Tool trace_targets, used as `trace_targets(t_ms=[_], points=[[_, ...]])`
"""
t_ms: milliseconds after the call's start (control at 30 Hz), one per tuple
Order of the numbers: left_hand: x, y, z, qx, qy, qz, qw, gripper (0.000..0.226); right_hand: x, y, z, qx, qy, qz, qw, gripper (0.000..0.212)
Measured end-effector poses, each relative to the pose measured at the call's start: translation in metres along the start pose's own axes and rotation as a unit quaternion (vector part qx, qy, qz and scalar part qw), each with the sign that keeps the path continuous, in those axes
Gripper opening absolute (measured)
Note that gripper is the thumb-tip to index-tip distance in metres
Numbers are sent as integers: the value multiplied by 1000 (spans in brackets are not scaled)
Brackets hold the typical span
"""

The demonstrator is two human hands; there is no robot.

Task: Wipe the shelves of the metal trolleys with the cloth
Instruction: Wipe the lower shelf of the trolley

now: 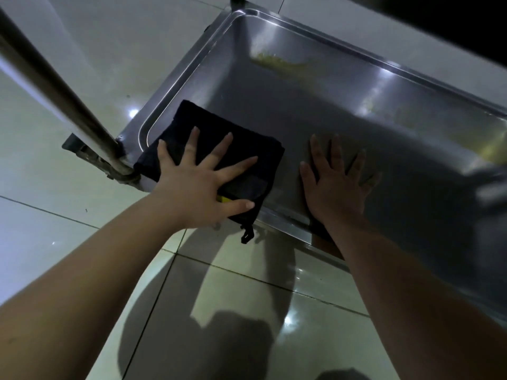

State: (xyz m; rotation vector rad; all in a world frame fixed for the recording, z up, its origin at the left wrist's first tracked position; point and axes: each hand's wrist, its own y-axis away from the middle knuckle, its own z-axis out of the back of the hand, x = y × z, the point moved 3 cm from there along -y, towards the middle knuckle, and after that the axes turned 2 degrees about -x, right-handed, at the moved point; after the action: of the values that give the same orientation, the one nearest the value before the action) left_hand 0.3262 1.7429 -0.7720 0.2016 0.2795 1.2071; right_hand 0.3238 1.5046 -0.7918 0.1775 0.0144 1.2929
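**user1:** So where's the cloth point(214, 119) sitting? It looks dark and folded into a square, in the near left corner of the trolley shelf point(356, 127), right?

**user2:** Yep, flat on the steel. One edge hangs over the near rim, a little black loop point(247, 237) dangles off it, and a bit of yellow point(223, 199) peeks out by the thumb. The left hand point(197, 185) lies on top, fingers straight and spread wide, palm pressing down rather than gripping.

**user1:** And the other one?

**user2:** The right hand point(336, 187) is flat on the bare shelf just right of the cloth, not touching it. Its fingers are fanned out too and it's holding nothing. It's in shadow.

**user1:** Shelf looks grubby.

**user2:** There's a yellowish smear point(279, 63) near the far rim and another at the right edge. The trolley's upright post point(55, 86) rises from the left corner, and there are glossy floor tiles point(68, 237) all around.
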Motion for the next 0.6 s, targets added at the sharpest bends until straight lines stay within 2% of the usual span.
trace_targets(t_ms=[100,200,367,600], points=[[-3,-6,2,2,4,1,1000,78,-18,-8,9,44,-15,46,998,59],[-3,-3,0,-13,-3,3,1000,77,-61,-2,18,42,0,113,993,65],[-46,-44,2,-24,-40,-17,999,71,-84,16,6,-2,48,70,996,68],[-121,-156,35,-44,14,-54,997,72,-88,15,6,-12,30,70,997,70]])
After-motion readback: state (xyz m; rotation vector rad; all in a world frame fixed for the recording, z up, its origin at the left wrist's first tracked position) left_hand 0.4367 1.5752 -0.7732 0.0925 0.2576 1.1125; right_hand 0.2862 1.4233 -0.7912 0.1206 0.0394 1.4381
